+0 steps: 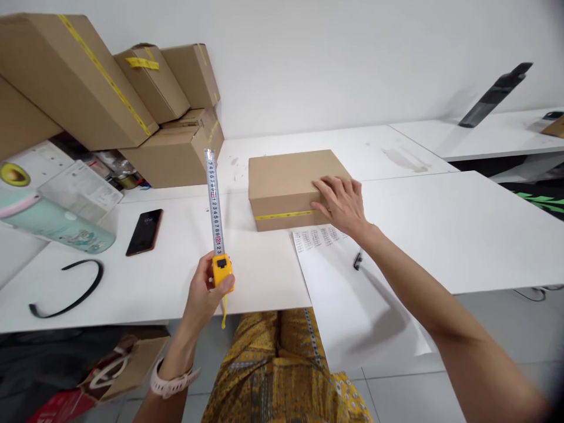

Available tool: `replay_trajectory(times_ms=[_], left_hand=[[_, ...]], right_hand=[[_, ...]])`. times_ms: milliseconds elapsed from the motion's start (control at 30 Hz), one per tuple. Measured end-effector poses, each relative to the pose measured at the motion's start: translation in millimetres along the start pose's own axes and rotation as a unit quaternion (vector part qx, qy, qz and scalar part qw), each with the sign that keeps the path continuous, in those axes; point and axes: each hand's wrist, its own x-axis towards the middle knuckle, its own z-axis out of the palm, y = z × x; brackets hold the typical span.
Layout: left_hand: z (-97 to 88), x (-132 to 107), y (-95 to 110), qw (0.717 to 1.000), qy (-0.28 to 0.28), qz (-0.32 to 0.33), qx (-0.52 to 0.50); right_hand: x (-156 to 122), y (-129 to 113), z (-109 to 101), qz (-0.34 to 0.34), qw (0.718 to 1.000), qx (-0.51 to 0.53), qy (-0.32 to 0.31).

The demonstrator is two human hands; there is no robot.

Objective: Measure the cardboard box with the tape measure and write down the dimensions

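Observation:
My left hand is closed around a yellow tape measure, its thumb on the case. The blade sticks out away from me over the table, numbers facing up, and its tip stands left of the box. A closed cardboard box with a yellow tape strip along its front lies on the table. At its right front corner, my right hand grips it, fingers on the top and thumb against the front. Below that hand is a sheet of paper with handwritten rows, and a pen lies on it.
Cardboard boxes are stacked at the back left. A phone, a mint tumbler and a black curved band lie on the left. A dark bottle stands far right. The paper hangs over the table's front edge.

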Motion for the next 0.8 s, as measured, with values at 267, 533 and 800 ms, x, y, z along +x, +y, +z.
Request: replay_trajectory(times_ms=[267,533,800], left_hand=[[15.8,-34,18,0.937,-0.234,0.132,0.225],[30.0,-39,20,0.890,-0.346,0.119,0.271],[58.9,-39,20,0.910,-0.330,0.133,0.215]], right_hand=[[-27,-32,-53,0.185,0.902,0.377,0.103],[-89,-50,-73,0.278,0.824,0.476,0.133],[-127,-117,-40,0.057,0.918,0.386,0.065]])
